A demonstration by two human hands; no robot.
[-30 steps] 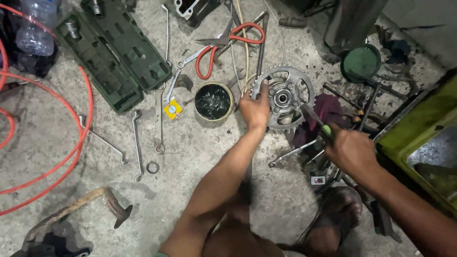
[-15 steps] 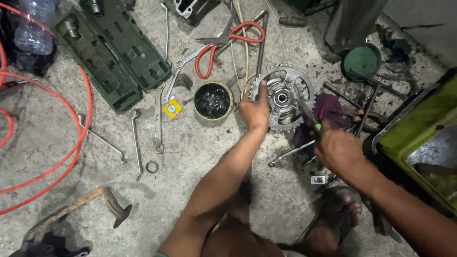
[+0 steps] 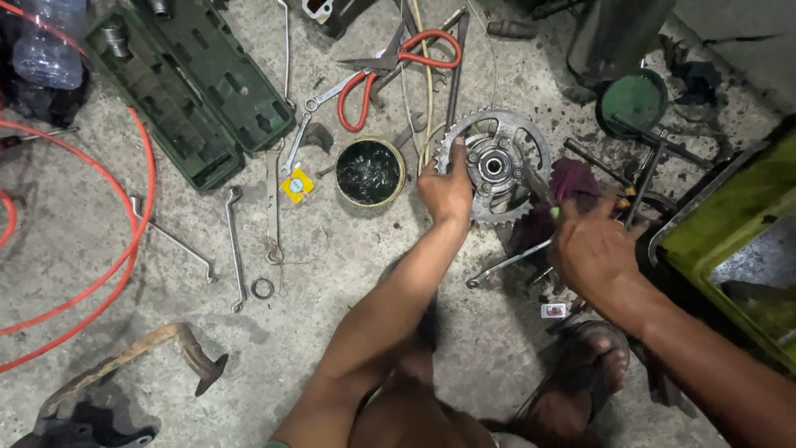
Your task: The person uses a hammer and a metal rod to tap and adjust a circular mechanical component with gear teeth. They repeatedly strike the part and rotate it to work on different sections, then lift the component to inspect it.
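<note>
A toothed metal sprocket with a hub (image 3: 496, 163) lies flat on the concrete floor. My left hand (image 3: 446, 189) grips its near-left rim. My right hand (image 3: 590, 249) is closed on a screwdriver with a green handle (image 3: 539, 189), whose shaft points up-left to the sprocket's hub. A dark purple rag (image 3: 572, 184) lies just right of the sprocket, partly under my right hand.
A round tin of black grease (image 3: 370, 172) sits left of the sprocket. Red-handled shears (image 3: 390, 65), several wrenches (image 3: 235, 247), an open green tool case (image 3: 186, 87), a red hose (image 3: 124, 249), a green lid (image 3: 633, 101) and a green bin (image 3: 730, 241) surround me. My sandalled foot (image 3: 580, 373) is below.
My right hand has moved left toward the sprocket, bringing the screwdriver tip onto the hub. My left hand has stayed on the rim.
</note>
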